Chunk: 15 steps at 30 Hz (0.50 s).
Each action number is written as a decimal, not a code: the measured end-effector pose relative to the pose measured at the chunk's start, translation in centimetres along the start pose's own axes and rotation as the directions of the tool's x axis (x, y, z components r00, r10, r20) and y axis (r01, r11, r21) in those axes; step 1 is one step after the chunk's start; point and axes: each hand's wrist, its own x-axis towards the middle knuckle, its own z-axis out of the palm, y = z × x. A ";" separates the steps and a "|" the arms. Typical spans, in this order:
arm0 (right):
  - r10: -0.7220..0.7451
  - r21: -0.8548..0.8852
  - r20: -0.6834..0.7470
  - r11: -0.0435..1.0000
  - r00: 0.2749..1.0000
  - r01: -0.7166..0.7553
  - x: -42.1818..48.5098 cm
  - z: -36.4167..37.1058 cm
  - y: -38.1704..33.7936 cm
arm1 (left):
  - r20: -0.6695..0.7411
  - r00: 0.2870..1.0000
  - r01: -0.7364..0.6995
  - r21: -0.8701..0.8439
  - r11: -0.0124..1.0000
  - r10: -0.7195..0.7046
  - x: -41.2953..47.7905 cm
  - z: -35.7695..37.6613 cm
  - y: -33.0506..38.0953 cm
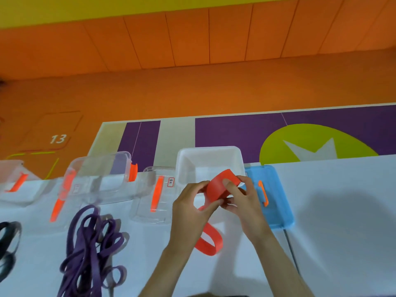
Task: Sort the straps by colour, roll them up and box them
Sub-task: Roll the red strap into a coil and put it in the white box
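Red and smooth, the flat wide red strap (pixel 216 187) looks like matte rubbery band material. Its upper part is bent into a curved arch between the two hands. The left hand (pixel 188 209) pinches the arch's lower left end with curled fingers. The right hand (pixel 244 202) grips the upper right end, thumb pressed on the outer face and fingers curled beneath. Held so, the arch sits above the counter (pixel 342 232), just in front of the near wall of a white box (pixel 210 161), which is opaque plastic with rounded corners.

From the hands the strap runs down toward the person, so its long axis goes from the box to the near edge. It ends in a rounded loop lying on the counter below the left wrist.

Just right of the right hand lies a blue plastic lid (pixel 276 200) with an orange handle. Left of the left hand a clear lid (pixel 154 194) lies flat, and further left stands a clear box (pixel 100 179) with orange latches.

Purple straps (pixel 90 239), narrower and tangled in loose loops, lie well left of the hands. Black straps (pixel 7 243) curl at the left edge. The counter is white and matte.
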 end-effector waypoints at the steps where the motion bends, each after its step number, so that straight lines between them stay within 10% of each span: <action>1: 0.001 -0.026 0.008 1.000 1.000 -0.001 0.0 -0.2 -0.2 | 0.001 1.000 0.014 -0.006 1.000 -0.014 0.1 -0.1 0.1; 9: -0.048 -0.277 0.032 0.959 0.998 0.055 0.8 -0.3 -1.0 | -0.055 0.997 -0.053 0.008 0.999 0.053 0.3 -0.8 1.5; 15: -0.027 -0.034 0.035 0.999 0.999 0.028 0.1 0.1 -1.9 | -0.063 0.996 -0.061 -0.006 0.998 0.060 0.4 -0.6 1.9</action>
